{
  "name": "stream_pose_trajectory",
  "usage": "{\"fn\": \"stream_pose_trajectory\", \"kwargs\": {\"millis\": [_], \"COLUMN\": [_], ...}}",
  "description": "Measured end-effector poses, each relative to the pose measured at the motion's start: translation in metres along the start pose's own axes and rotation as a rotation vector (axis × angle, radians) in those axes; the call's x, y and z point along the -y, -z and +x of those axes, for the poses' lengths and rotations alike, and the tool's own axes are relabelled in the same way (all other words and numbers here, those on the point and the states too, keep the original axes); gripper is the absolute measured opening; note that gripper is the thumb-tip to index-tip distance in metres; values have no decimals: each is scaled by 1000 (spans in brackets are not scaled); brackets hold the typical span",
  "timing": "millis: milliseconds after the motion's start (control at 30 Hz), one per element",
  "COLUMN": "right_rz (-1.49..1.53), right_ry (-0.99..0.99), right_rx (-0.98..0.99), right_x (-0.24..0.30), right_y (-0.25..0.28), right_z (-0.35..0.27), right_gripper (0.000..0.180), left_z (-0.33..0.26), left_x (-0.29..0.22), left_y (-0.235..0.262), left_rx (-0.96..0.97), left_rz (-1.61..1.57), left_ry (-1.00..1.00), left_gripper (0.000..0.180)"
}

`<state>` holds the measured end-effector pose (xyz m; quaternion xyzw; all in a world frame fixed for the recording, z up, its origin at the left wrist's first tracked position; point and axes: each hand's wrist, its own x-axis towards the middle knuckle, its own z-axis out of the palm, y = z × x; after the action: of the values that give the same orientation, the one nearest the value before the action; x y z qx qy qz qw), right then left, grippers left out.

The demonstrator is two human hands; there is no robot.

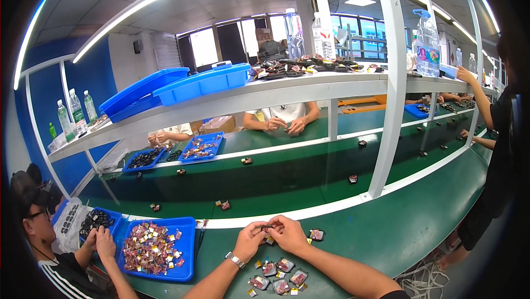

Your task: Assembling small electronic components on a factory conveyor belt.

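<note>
My left hand (pixel 250 240), with a metal watch on its wrist, and my right hand (pixel 288 235) meet above the green bench. Between their fingertips they pinch a small black plastic housing (pixel 266 226); its inside is mostly covered by my fingers. Just below my hands lies a group of small black-framed electronic units (pixel 280 286), with reddish parts and yellow-white tabs showing. One more such unit (pixel 316 235) sits apart, right of my right hand. A blue tray (pixel 187 266) heaped with loose reddish electronic parts (pixel 150 248) stands left of my left forearm.
A co-worker at the left (pixel 44 227) handles parts by a blue tray of black housings (pixel 95 220). Beyond a white rail, a green conveyor belt (pixel 298 175) carries scattered units. A white post (pixel 386 89) and an overhead shelf (pixel 243 93) frame the bench. Other people sit opposite.
</note>
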<state>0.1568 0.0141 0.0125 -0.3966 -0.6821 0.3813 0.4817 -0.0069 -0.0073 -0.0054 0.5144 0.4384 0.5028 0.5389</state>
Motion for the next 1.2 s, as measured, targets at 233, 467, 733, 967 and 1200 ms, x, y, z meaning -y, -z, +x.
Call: {"fn": "stream_pose_trajectory", "kwargs": {"millis": [233, 467, 733, 967, 1200], "right_rz": [-141, -164, -304, -761, -551], "right_ry": [146, 206, -372, -151, -165], "right_rx": [-31, -46, -307, -416, 468], "right_x": [9, 11, -58, -107, -8], "right_y": [-2, -5, 79, 142, 149], "right_z": [-6, -5, 128, 119, -15], "right_gripper": [18, 16, 16, 45, 77], "left_z": [-1, -4, 4, 10, 4], "left_x": [6, 0, 5, 4, 5], "left_y": [-6, -1, 8, 1, -1], "left_rx": [-86, -85, -100, -50, -62], "left_rz": [79, 445, 104, 138, 263], "left_ry": [-121, -144, -124, -103, -134], "left_gripper": [27, 33, 32, 22, 21]}}
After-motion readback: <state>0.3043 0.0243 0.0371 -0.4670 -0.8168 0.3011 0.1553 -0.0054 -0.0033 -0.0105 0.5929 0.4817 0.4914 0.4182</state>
